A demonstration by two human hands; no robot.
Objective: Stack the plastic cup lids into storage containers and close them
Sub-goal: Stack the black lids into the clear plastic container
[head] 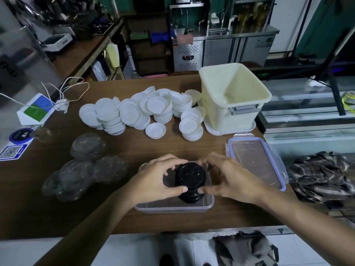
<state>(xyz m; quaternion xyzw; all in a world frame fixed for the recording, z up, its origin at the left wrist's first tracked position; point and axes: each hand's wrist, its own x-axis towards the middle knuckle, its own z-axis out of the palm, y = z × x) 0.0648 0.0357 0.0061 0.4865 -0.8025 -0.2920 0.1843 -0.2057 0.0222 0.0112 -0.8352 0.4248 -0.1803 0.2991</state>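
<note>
While the stack of black lids (190,181) is held from both sides, the fingers (179,189) of the left hand (153,179) and the right hand (226,179) are curled round it. The thumbs are pressed on the near side and the fingertips on the far side. The stack stands upright inside the clear box (172,207), which sits near the front edge of the table (48,198). Whether the bottom lid is touching the floor of the box cannot be told.

To do this step well, the stack should be set down straight and slowly, so no lid is tipped off. It should be put at one end of the box, so room is left for more. The hands should be opened only when the stack is resting flat. The stack looks tall beside the low walls, so it may have to be laid on its side before the box can be shut.

Just to the right of the box, its flat cover (255,162) with blue clips is lying on the table. Far behind, a big heap of white lids (134,112) is spread out, and a deep cream tub (217,116) is standing at the far right. At the left, see-through dome lids (86,166) are piled close by. A dark cloth (322,179) is bunched at the right edge. Nothing is in the way of the hands, but the dome lids and the cover could be knocked by wide elbows.
</note>
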